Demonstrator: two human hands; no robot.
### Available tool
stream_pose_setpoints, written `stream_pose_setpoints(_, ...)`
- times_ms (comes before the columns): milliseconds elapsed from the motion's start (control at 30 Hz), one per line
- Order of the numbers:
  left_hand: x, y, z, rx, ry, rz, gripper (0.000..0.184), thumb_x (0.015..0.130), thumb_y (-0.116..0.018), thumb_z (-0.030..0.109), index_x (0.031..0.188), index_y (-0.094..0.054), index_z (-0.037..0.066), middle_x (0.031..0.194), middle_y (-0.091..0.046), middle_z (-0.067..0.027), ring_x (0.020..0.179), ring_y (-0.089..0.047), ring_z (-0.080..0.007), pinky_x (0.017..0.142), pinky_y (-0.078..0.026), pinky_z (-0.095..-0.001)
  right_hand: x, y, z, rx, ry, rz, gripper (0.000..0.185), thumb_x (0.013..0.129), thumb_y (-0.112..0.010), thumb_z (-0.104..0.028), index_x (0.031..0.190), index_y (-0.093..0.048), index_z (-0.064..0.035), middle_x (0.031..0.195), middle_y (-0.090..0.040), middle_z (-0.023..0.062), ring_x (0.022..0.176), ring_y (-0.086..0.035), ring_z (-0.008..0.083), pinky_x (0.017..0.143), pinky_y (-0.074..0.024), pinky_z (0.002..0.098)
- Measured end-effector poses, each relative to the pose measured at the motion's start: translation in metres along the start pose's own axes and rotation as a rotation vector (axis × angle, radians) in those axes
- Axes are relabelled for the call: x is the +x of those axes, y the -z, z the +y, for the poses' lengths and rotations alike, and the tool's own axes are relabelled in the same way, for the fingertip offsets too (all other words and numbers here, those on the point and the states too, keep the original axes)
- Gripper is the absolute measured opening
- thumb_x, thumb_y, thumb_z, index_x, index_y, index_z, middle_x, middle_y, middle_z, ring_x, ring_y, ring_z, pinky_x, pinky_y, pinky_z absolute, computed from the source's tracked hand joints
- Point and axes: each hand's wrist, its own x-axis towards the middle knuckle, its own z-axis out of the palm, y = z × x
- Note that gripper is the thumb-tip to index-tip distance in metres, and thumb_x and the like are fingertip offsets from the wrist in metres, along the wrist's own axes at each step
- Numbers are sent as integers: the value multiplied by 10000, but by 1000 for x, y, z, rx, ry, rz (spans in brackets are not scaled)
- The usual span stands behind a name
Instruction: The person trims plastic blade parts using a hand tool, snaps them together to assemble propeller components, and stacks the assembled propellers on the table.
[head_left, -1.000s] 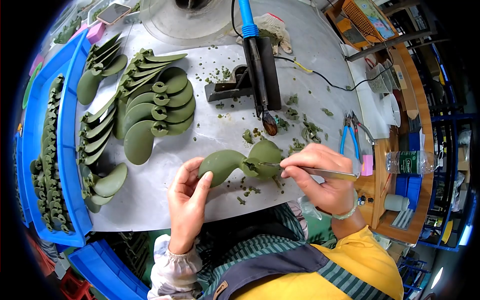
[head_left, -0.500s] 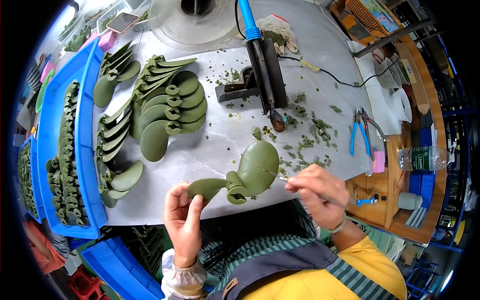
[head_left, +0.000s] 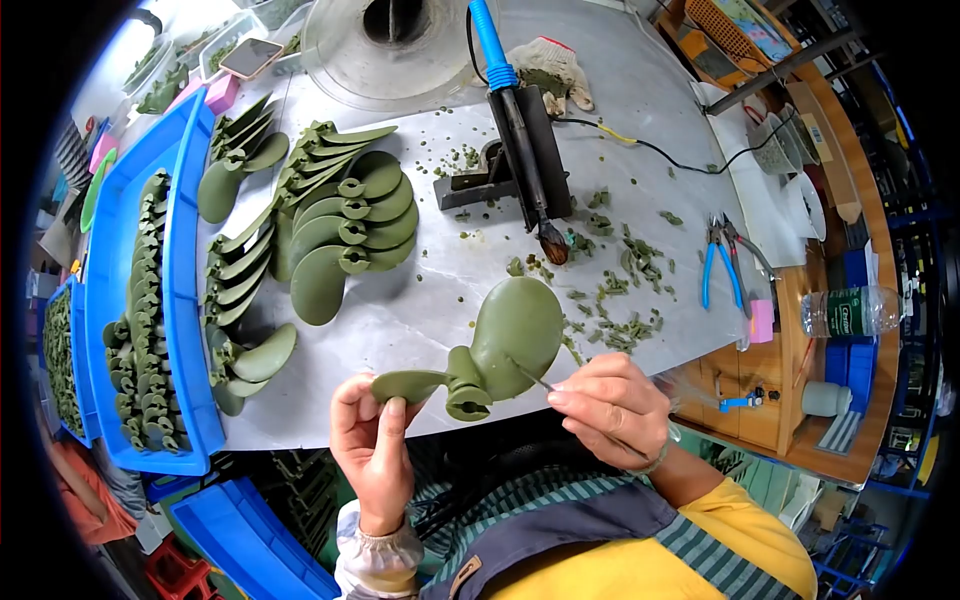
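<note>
Green propeller [head_left: 464,372], over the near edge of the worktop [head_left: 300,405], seems unfinished, our left fingers [head_left: 393,422] pinching one blade [head_left: 412,384] and right fingers [head_left: 590,393] clasping a thin tool [head_left: 536,379] at the other, while propeller rows [head_left: 365,228] at left may be done or waiting.

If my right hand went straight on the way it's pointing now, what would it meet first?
Probably the broad, rounded blade of the olive-green, two-bladed piece: the thin, straight metal tool in your right hand points at it, though depth and contact are unclear.
</note>
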Motion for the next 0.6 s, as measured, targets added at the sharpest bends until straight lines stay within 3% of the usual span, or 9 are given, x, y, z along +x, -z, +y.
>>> stream_pose_setpoints(267, -1, 1, 0, -26, 15, 1, 308, 1005, -581, 0, 1297, -490, 41, 1142, -643, -45, 1054, -648, -144, 915, -581, -325, -5, -7, 2, 26, 18, 22, 387, 740, -823, 15, 1117, -733, 24, 1081, -718, 109, 922, -667, 266, 768, -505, 361)
stream_pose_setpoints(367, -2, 5, -1, -40, 25, -3, 310, 1006, -578, -2, 1300, -488, 40, 1148, -643, -49, 1058, -648, -152, 927, -579, -346, -3, -7, -3, 90, 12, -47, 341, 786, -780, 27, 1121, -718, 36, 1077, -719, 127, 915, -673, 266, 768, -515, 380)
stream_pose_setpoints(467, -1, 25, 7, 59, 20, 8, 297, 1008, -574, -3, 1293, -500, 30, 1171, -647, -63, 1090, -644, -169, 966, -564, -381, -10, -8, 0, 106, -69, 50, 242, 873, -685, 33, 1114, -707, 47, 1077, -719, 161, 912, -683, 264, 768, -523, 393)
stream_pose_setpoints(500, 2, 33, 14, 129, 27, 23, 292, 1008, -575, -2, 1289, -503, 26, 1179, -648, -67, 1098, -642, -170, 975, -559, -380, -7, -6, -2, 80, -97, 52, 225, 958, -567, 17, 1155, -672, 53, 1040, -729, 185, 859, -699, 261, 767, -523, 383)
stream_pose_setpoints(533, 5, 39, 21, 197, 35, 35, 287, 1008, -575, -1, 1286, -507, 22, 1188, -649, -71, 1106, -641, -171, 983, -554, -379, -7, -7, -1, 121, -108, 54, 231, 976, -546, 4, 1174, -655, 52, 1022, -734, 182, 839, -702, 261, 763, -523, 380)
stream_pose_setpoints(600, 10, 46, 37, 276, 99, 129, 266, 1005, -580, -16, 1265, -524, -21, 1180, -650, -84, 1099, -629, -147, 954, -531, -299, -9, -10, 0, 201, -126, 56, 244, 1011, -504, -22, 1212, -623, 51, 985, -744, 177, 798, -708, 261, 756, -524, 374)
